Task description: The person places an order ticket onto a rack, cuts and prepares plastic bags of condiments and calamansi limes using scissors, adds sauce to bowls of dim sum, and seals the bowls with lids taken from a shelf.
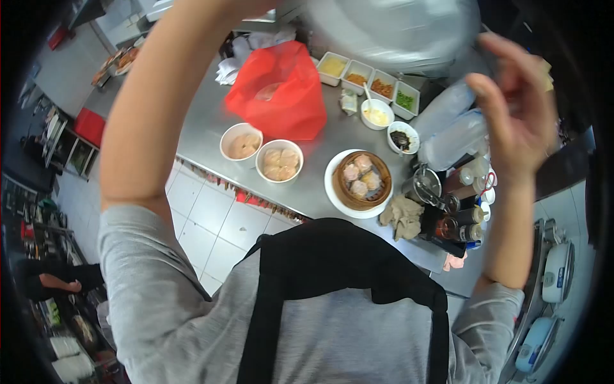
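Both arms are raised over a steel counter [300, 192]. My left hand [256, 5] is mostly cut off at the top edge, its fingers hidden. Beside a blurred, translucent sheet or lid [396, 32], my right hand [521, 105] has its thumb and fingers apart, holding nothing visible. Below stand two white bowls of dumplings, one [242, 142] left of the other [279, 161]. A red plastic bag [278, 89] lies behind them. Dumplings fill a bamboo steamer [362, 180] on a white plate [332, 182].
Topping tubs [382, 88], a bowl of yellow bits [377, 114] and a bowl of dark sauce [403, 137] stand at the back. Right are clear bags [454, 141], a crumpled cloth [401, 217] and bottles [470, 214]. Another person's arm [61, 282] shows far left.
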The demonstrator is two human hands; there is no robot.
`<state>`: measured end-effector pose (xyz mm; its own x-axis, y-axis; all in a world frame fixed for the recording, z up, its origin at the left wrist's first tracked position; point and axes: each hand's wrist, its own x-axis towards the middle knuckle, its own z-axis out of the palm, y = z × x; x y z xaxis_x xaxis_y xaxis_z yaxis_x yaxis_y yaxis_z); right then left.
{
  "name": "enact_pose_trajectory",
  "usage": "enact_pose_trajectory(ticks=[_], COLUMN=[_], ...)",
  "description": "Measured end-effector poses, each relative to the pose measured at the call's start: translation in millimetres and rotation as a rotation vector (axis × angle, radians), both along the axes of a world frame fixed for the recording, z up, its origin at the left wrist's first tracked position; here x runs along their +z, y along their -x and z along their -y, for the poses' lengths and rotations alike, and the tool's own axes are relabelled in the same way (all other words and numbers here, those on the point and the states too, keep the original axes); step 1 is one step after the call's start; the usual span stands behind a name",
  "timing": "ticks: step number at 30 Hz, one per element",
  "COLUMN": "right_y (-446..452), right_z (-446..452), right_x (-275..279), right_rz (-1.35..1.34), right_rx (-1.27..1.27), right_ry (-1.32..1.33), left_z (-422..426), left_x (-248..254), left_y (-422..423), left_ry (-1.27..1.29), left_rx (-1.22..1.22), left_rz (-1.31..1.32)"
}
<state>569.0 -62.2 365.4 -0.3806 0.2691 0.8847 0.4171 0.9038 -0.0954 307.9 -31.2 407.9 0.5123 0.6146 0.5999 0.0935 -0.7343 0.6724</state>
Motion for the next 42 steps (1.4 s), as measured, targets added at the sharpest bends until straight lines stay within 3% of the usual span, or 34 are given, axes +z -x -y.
enact_pose_trajectory(ticks=[3,6,9,12,14,15,19,25,28,33,36,39,42], right_y=[52.0,92.0,156.7,218.8,242.6,251.3,247.4,194.3,193.1,186.3,180.0,166.8,157.2], right_z=[-47.8,-99.3,-98.9,-89.6,-94.6,-97.3,-94.4,-47.0,-29.8,-25.9,-31.2,-36.8,-42.0], right_x=[-89.4,-202.5,-257.4,-265.0,-278.4,-286.2,-294.0,-311.0,-319.3,-312.6,-314.0,-313.0,-306.3], right_rz=[-0.196,-0.041,0.109,0.18,0.214,0.223,0.166,0.106,0.0,0.07,0.076,0.071,0.087], right_rx=[0.016,-0.084,-0.188,-0.252,-0.279,-0.311,-0.397,-0.237,-0.342,-0.514,-0.551,-0.604,-0.633], right_ry=[0.578,1.007,1.072,1.033,0.921,0.877,0.632,0.716,0.824,0.836,0.793,0.753,0.726], left_z=[11.3,20.1,12.3,-17.4,-39.3,-44.8,-47.1,-40.4,-37.2,-24.1,-4.6,13.3,28.6], left_x=[-86.2,-202.6,-296.0,-352.5,-371.1,-374.9,-376.7,-380.1,-377.1,-366.3,-337.1,-334.7,-329.9], left_y=[114.9,183.4,218.6,215.4,211.9,208.2,200.6,207.1,205.1,203.5,195.3,176.6,144.2], left_ry=[0.229,0.584,0.82,0.627,0.408,0.289,0.101,0.085,0.09,0.016,-0.234,-0.221,0.092], left_rx=[0.224,0.419,0.547,0.544,0.791,0.904,0.988,0.912,0.866,0.913,0.876,0.544,0.381], left_rz=[-0.194,-0.134,0.085,0.243,-0.026,-0.163,-0.293,-0.261,-0.309,-0.343,-0.282,-0.186,-0.112])
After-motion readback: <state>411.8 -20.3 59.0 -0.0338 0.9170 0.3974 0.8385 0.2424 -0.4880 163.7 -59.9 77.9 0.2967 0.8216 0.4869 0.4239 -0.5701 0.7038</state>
